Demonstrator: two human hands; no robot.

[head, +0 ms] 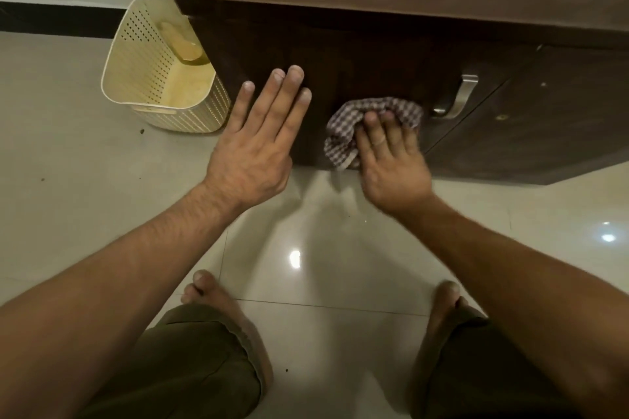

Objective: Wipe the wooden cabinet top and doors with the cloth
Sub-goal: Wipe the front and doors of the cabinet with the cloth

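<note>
The right hand presses its nearly straight fingers on the bunched checked cloth, flat against the low part of the wooden cabinet door. A metal handle sits just beside the cloth at 3 o'clock. At 9 o'clock the left hand lies open, fingertips against the door. Further toward 10 o'clock a cream basket on the floor holds a spray bottle.
</note>
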